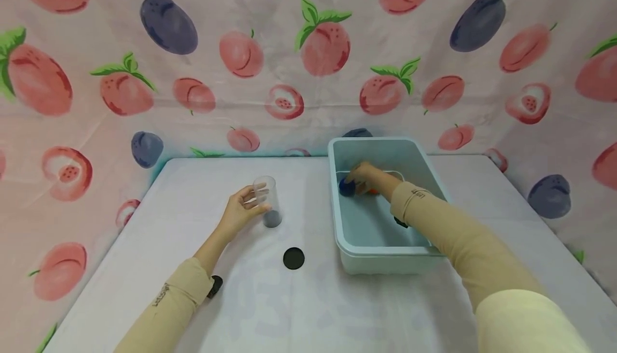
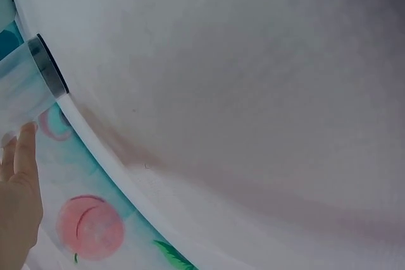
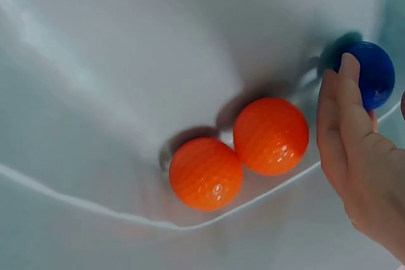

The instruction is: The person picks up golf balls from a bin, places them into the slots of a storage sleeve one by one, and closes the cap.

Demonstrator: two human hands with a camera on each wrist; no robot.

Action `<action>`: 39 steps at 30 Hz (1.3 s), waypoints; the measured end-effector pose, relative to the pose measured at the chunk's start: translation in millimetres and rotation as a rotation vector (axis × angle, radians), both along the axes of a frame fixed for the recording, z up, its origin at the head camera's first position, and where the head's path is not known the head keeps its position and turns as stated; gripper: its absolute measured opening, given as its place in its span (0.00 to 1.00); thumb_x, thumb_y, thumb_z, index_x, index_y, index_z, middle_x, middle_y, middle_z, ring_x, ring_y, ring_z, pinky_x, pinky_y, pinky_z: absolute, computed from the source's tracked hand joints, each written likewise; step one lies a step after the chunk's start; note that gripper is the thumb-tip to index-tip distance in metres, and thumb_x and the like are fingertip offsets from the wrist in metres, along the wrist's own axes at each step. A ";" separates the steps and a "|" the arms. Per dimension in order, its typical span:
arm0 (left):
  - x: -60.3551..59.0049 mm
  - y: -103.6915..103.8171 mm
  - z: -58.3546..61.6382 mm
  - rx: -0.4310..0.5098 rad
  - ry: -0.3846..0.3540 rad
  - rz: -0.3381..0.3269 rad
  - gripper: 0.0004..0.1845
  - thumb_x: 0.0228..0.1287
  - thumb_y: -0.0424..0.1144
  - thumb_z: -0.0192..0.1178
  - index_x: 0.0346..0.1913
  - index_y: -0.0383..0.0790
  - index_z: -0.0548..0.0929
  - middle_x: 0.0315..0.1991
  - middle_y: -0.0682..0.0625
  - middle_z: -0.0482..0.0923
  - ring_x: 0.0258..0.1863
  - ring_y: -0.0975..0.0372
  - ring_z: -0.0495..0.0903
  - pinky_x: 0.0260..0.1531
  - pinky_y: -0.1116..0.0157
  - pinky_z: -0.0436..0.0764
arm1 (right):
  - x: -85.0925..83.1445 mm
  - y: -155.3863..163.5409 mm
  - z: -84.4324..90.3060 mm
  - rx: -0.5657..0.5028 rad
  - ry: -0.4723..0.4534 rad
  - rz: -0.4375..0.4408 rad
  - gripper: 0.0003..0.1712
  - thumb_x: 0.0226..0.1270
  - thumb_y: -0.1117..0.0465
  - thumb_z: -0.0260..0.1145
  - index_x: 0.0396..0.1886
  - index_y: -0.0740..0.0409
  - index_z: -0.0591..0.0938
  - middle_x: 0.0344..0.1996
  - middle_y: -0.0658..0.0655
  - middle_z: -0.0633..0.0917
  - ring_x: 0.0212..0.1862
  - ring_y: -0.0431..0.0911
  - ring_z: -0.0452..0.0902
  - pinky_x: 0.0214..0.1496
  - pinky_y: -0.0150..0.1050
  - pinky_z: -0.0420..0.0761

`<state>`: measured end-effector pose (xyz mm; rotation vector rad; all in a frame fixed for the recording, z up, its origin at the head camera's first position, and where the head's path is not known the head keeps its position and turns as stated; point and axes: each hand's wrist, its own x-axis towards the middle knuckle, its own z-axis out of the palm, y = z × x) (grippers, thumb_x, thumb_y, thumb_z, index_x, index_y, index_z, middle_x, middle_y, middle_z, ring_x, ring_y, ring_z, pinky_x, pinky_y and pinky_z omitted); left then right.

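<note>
My left hand holds a clear plastic cylinder by its side, thumb in front and fingers behind. The cylinder stands upright on the white table, and its bottom is dark grey. In the left wrist view only its lower part and some fingers show. My right hand reaches down into a pale blue-green bin. There it grips a blue ball between fingers and thumb, the thumb mostly out of frame. Two dimpled orange balls lie side by side on the bin floor next to the fingers.
A black disc lies flat on the table between the left hand and the bin. The bin's raised rim surrounds the right hand. Behind the table hangs a fruit-patterned cloth.
</note>
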<state>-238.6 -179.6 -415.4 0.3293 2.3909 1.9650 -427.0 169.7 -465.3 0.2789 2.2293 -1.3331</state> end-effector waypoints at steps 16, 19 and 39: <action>-1.5 9.0 -0.1 0.023 0.010 -0.011 0.31 0.55 0.27 0.65 0.63 0.30 0.69 0.60 0.31 0.71 0.60 0.43 0.73 0.50 0.70 0.80 | 0.5 -7.8 -5.1 0.063 -0.010 0.096 0.38 0.49 0.67 0.74 0.59 0.75 0.69 0.53 0.74 0.74 0.49 0.61 0.77 0.42 0.47 0.85; -2.0 11.5 0.2 0.040 0.021 -0.030 0.30 0.55 0.27 0.65 0.63 0.29 0.69 0.60 0.30 0.71 0.60 0.42 0.72 0.50 0.69 0.79 | -26.5 8.0 -35.4 0.010 -0.009 0.074 0.41 0.44 0.66 0.78 0.58 0.74 0.69 0.51 0.74 0.75 0.46 0.61 0.78 0.40 0.48 0.85; -7.8 6.2 3.7 0.002 0.000 0.004 0.31 0.55 0.29 0.66 0.63 0.32 0.69 0.61 0.33 0.71 0.60 0.44 0.73 0.48 0.72 0.80 | 85.6 -22.1 127.0 0.013 -0.012 0.094 0.28 0.68 0.67 0.56 0.65 0.74 0.64 0.64 0.73 0.67 0.59 0.59 0.70 0.62 0.46 0.74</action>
